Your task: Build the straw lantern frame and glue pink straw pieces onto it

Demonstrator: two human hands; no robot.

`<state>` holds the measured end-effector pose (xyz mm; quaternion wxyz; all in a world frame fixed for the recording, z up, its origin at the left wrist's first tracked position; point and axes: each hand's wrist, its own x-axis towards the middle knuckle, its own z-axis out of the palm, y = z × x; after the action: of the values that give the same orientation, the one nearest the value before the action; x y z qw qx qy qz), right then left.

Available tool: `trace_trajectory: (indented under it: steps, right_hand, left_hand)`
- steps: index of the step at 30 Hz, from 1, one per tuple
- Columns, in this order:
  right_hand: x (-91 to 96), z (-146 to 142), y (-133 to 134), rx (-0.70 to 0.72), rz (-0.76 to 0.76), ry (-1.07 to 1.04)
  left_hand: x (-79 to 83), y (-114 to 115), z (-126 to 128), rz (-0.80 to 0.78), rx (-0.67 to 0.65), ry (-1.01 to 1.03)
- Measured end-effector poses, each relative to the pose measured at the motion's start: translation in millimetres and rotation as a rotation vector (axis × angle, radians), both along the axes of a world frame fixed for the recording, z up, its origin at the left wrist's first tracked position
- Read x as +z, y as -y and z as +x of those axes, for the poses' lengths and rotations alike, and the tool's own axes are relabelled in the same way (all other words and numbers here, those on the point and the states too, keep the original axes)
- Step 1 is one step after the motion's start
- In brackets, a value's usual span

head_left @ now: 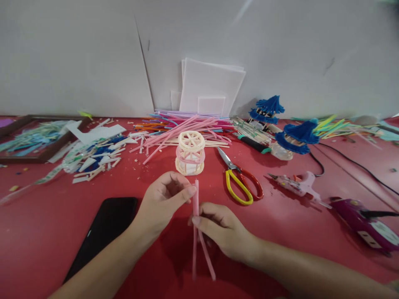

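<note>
By the left hand [170,195] and the right hand [222,230], pink strips [195,203] are pinched between thumb and fingers — held above the red worktop [156,270], lower ends splayed. Just beyond, a cylindrical frame [190,160] is stood upright; scissors [233,167] are laid to its right.

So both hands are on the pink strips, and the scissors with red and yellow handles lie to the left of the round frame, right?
Not quite: the head view shows the scissors lying to the right of the round frame. The left hand and right hand are indeed on the pink strips.
</note>
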<state>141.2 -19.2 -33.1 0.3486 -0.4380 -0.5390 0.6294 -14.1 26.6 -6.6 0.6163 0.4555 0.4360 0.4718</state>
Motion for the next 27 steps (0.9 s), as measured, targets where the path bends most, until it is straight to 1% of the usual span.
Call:
trace_trajectory:
  steps: [3, 5, 7, 9, 11, 14, 17, 22, 27]
  right_hand:
    - [-0.1, 0.7, -0.2, -0.036, -0.052, -0.028]
    - [-1.1, 1.5, -0.9, -0.051, -0.067, -0.045]
    - [-2.4, 2.2, -1.8, -0.052, -0.034, -0.038]
    - [-3.7, 2.6, -2.5, -0.045, 0.008, -0.023]
    - [-4.9, 2.7, -2.8, -0.033, 0.025, -0.017]
    - [-6.6, 2.3, -1.7, 0.005, -0.014, -0.020]
    - [-7.3, 1.9, 0.9, 0.040, -0.029, -0.011]
    - [-4.5, 3.7, 4.2, 0.035, 0.098, 0.118]
    - [-1.6, 7.3, 2.0, -0.053, 0.236, 0.211]
  left_hand:
    - [-0.4, 0.5, 0.3, -0.026, -0.031, -0.002]
    - [-1.4, 0.0, -0.5, -0.074, -0.133, -0.053]
    - [-2.5, -0.6, -1.6, -0.124, -0.248, -0.108]
    - [-3.1, -1.2, -2.4, -0.147, -0.287, -0.142]
    - [-2.6, -1.4, -2.6, -0.150, -0.248, -0.150]
    - [-0.8, -1.3, -1.6, -0.175, -0.181, -0.126]
    - [-0.7, -1.6, -1.0, -0.186, -0.157, -0.082]
    - [-4.9, -4.7, -5.5, -0.190, -0.077, -0.027]
    - [-3.6, -7.2, -8.1, -0.277, 0.004, 0.047]
